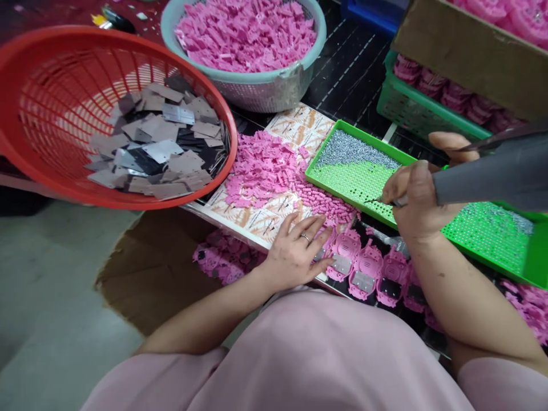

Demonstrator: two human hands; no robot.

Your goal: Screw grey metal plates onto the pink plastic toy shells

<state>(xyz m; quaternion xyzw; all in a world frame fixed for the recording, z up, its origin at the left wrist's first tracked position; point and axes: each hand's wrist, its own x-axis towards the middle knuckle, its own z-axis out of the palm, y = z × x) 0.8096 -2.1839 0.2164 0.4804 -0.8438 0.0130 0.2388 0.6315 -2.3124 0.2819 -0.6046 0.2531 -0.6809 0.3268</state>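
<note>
My right hand (422, 200) is wrapped round the front of a grey power screwdriver (492, 177), whose thin bit points left over a green tray (355, 202) of small silver screws. My left hand (297, 248), with a ring on one finger, lies with fingers spread at the left end of a row of pink plastic housings (366, 268). Several of these housings carry grey or black plates. Just beyond my left hand are small pink cylinders (327, 200) and a pile of loose pink parts (261, 165) on a patterned board.
A red basket (38, 177) of grey and black plates stands at the left. Behind is a blue-grey basin (257, 88) of pink parts. A green crate (402, 97) and a cardboard box (462, 57) hold pink pieces at the back right. Below the table edge is an open carton (149, 274).
</note>
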